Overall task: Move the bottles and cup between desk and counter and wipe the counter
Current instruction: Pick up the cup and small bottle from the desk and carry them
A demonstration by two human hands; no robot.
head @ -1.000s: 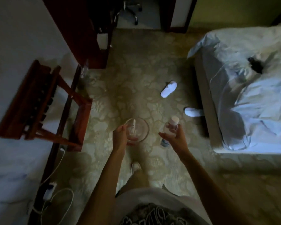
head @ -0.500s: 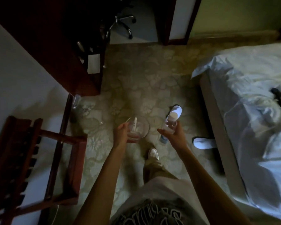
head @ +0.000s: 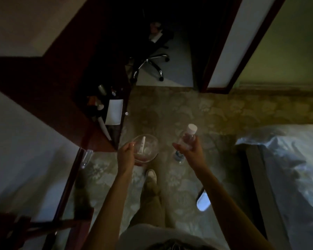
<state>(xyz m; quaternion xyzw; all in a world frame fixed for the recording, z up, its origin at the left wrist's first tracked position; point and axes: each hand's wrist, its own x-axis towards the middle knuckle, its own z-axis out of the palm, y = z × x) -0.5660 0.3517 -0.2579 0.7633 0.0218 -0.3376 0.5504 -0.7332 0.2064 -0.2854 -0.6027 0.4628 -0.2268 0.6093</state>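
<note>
My left hand [head: 126, 156] grips the rim of a clear glass cup [head: 149, 150] with a small white tube standing inside it. In my right hand [head: 192, 152] I hold a clear plastic bottle [head: 185, 139] with a white cap, tilted with the cap away from me. Both are carried in the air above the patterned carpet. Ahead on the left is a dark wooden counter [head: 116, 130] with a white card [head: 114, 111] and several small dark items on it.
A wheeled office chair [head: 150, 60] stands past the counter in a dark doorway. A bed with white sheets [head: 287, 168] fills the right side. A white slipper [head: 203, 201] lies on the carpet by the bed. A wooden rack [head: 34, 230] is at bottom left.
I have walked forward along the carpet: the counter and chair are closer, the rack and slippers have slid back toward me. Both hands keep the same hold on cup and bottle.
</note>
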